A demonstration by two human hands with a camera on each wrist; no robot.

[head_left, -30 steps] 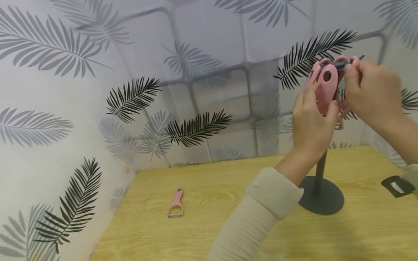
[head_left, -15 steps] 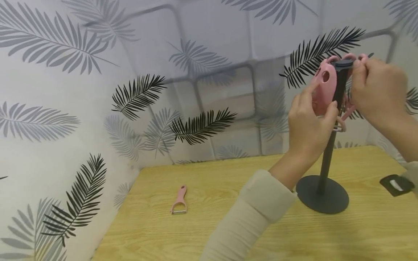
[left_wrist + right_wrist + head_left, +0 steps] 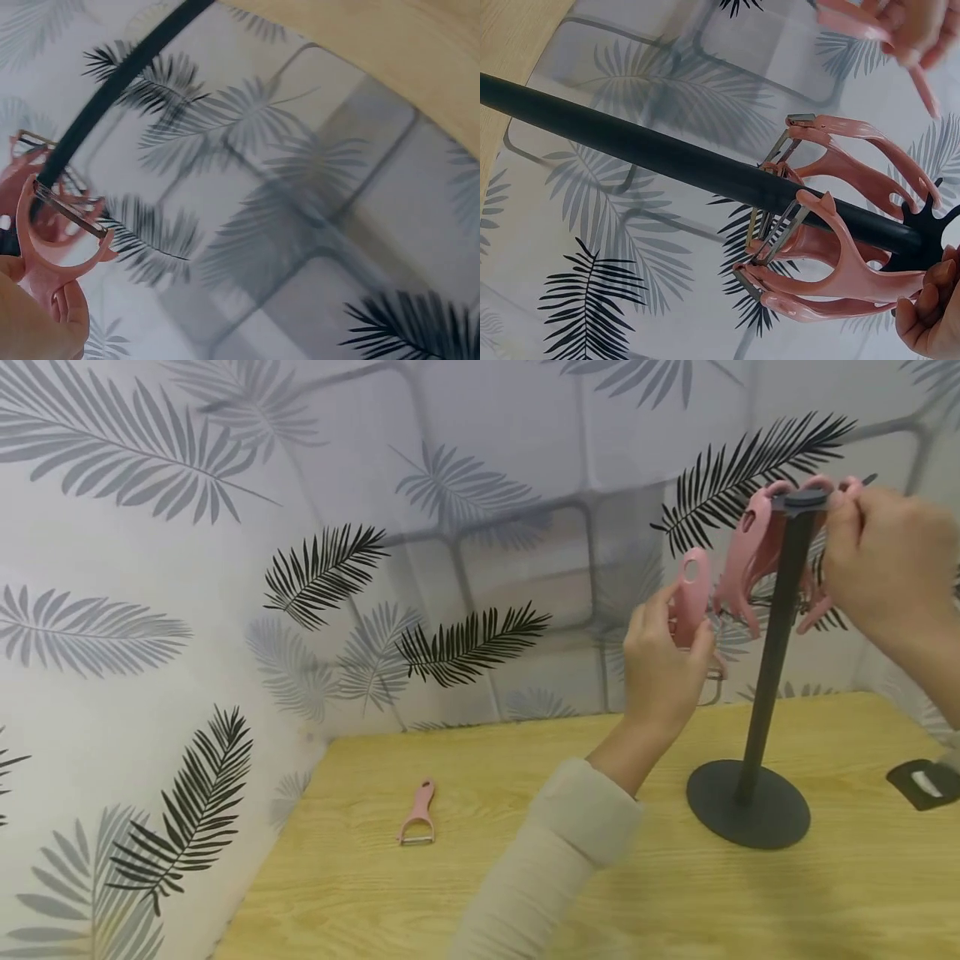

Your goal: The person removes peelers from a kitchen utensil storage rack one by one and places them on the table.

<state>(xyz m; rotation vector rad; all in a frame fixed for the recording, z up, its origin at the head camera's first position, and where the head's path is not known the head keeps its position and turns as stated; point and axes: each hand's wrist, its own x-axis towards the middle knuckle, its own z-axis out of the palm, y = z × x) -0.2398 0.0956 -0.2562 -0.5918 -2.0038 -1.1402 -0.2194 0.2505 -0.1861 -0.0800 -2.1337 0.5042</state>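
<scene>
A dark stand (image 3: pixel 776 635) with a round base carries several pink peelers (image 3: pixel 744 547) hanging from its top holder (image 3: pixel 922 234). To the left of them, my left hand (image 3: pixel 662 672) pinches one pink peeler (image 3: pixel 693 585) by its handle, apart from the stand; its metal blade (image 3: pixel 71 211) shows in the left wrist view. My right hand (image 3: pixel 892 560) grips the edge of the holder at the stand's top, fingers curled, beside the hanging handles.
Another pink peeler (image 3: pixel 422 810) lies on the wooden table (image 3: pixel 360 877) at the left. A dark object with a white patch (image 3: pixel 924 783) shows by the right sleeve. Behind the table is a wall covering (image 3: pixel 510 677) with leaf patterns.
My left hand has moved left, away from the stand, with one peeler now separated from the hanging ones. My right hand still grips the top of the stand.
</scene>
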